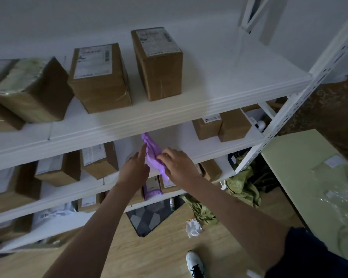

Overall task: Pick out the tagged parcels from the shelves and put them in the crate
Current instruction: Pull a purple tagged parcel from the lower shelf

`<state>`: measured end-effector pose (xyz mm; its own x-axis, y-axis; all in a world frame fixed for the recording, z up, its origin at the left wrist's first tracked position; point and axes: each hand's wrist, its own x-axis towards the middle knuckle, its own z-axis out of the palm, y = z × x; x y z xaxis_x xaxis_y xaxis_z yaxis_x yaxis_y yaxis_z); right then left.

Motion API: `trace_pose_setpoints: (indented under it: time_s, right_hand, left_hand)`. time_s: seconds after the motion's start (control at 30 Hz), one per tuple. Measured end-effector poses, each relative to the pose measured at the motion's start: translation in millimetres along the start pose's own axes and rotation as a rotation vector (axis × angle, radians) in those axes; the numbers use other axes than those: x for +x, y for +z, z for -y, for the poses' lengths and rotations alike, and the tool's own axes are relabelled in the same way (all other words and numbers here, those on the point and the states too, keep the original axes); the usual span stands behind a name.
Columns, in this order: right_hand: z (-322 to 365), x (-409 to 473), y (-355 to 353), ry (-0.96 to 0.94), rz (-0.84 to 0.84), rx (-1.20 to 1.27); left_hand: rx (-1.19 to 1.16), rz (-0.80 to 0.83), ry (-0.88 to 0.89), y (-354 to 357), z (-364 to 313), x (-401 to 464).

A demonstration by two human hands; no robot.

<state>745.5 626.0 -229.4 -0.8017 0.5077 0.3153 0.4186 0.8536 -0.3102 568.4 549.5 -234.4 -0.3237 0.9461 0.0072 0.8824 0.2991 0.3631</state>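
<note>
At the frame's centre, the right hand [179, 163] grips a purple parcel [152, 152] at the middle shelf [209, 151] edge; the left hand [136, 167] touches it with fingers extended.

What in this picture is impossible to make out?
Head view only:
- Crate: not in the frame.
- Labels on the cardboard boxes: print too small and blurred.
- Purple parcel: any tag hidden by the right hand and left hand.
- Leftmost boxes: cut off by the edge.

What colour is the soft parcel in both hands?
Purple, clearest in the head view.
</note>
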Motion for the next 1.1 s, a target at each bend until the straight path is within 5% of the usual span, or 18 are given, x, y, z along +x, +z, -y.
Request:
trace_pose_setpoints:
  time_s: [0.43,0.87,1.1]
  right_hand:
    - [61.5,13.6,36.2,-0.124,0.205,0.031]
    - [-19.9,-3.0,57.5,0.250,0.294,-0.025]
    - [-60.9,17.4,59.8,0.255,0.338,0.005]
  left_hand:
    - [-0.304,-0.034,-0.240,-16.5,77.2,-44.9]
    - [-0.384,0.021,-0.261,25.3,67.3,-11.0]
    - [-0.226,0.034,-0.143,40.2,72.5,19.2]
